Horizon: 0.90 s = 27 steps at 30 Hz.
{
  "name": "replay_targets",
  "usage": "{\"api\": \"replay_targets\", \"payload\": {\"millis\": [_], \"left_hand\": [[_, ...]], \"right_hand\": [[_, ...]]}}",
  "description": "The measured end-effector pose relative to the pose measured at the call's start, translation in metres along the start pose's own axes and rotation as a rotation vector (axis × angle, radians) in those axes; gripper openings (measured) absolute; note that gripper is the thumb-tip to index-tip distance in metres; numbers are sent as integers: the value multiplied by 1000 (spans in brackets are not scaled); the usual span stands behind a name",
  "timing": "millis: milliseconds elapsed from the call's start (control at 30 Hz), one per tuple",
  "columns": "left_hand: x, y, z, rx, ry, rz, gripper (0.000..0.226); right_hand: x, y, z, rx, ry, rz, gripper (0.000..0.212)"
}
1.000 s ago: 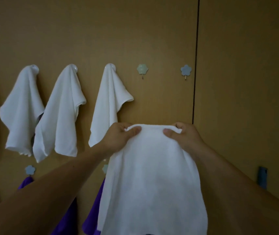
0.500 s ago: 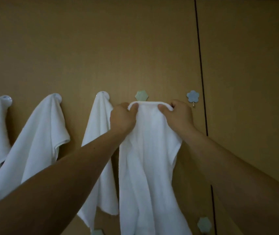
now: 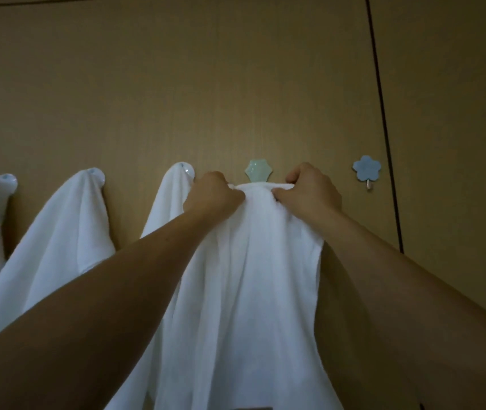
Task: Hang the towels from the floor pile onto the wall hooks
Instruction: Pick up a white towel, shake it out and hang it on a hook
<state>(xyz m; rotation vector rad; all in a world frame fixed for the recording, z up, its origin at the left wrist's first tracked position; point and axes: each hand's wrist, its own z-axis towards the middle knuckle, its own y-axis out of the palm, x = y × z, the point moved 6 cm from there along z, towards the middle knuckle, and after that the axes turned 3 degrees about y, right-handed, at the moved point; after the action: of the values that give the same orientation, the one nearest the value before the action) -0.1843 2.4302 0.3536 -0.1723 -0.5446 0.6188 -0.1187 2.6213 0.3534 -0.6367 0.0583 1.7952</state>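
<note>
I hold a white towel [image 3: 244, 285] by its top edge against the brown wall. My left hand [image 3: 212, 193] pinches the edge on the left and my right hand [image 3: 309, 192] pinches it on the right. The edge lies just under a pale green flower-shaped hook [image 3: 257, 170], whose peg is hidden behind the cloth. The towel hangs straight down between my forearms.
Three white towels [image 3: 67, 244] hang on hooks to the left, the nearest one [image 3: 168, 202] touching my left hand. A blue flower hook [image 3: 366, 169] with a bare metal peg sits to the right, beside a dark vertical panel seam [image 3: 383, 128].
Both hands have lifted the towel from chest height up to the green hook and drawn closer together. The view has tilted up and moved closer to the wall.
</note>
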Motion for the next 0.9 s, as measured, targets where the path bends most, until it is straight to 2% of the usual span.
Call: {"api": "replay_targets", "payload": {"millis": [67,167,233,300,333,400,467,567,667,767,900], "left_hand": [[-1,2,-3,-117,-53,-88,19],[8,-3,-10,-132,-7,84,26],[22,-10,-14,48,203,370,44],[44,-8,-25,226,520,643,43],[52,-2,-32,243,645,715,36],[51,12,-38,146,745,729,29],[41,18,-36,23,707,595,30],[39,15,-38,-39,625,259,23],[40,16,-41,-131,453,47,35],[37,17,-42,-231,307,-28,24],[24,24,-53,-402,-37,-337,14]], "right_hand": [[-4,2,-1,-17,19,-34,42],[-14,-1,-6,51,-3,-159,52],[-25,-6,-14,194,-120,-317,50],[-38,-6,-26,313,-296,-416,34],[-41,-2,-31,312,-363,-414,25],[-40,9,-34,206,-420,-343,21],[-32,18,-35,62,-363,-187,22],[-24,22,-36,-42,-287,9,29],[-20,25,-37,-108,-220,53,35],[-16,27,-44,-157,-150,70,33],[-20,23,-52,-201,-44,138,36]]}}
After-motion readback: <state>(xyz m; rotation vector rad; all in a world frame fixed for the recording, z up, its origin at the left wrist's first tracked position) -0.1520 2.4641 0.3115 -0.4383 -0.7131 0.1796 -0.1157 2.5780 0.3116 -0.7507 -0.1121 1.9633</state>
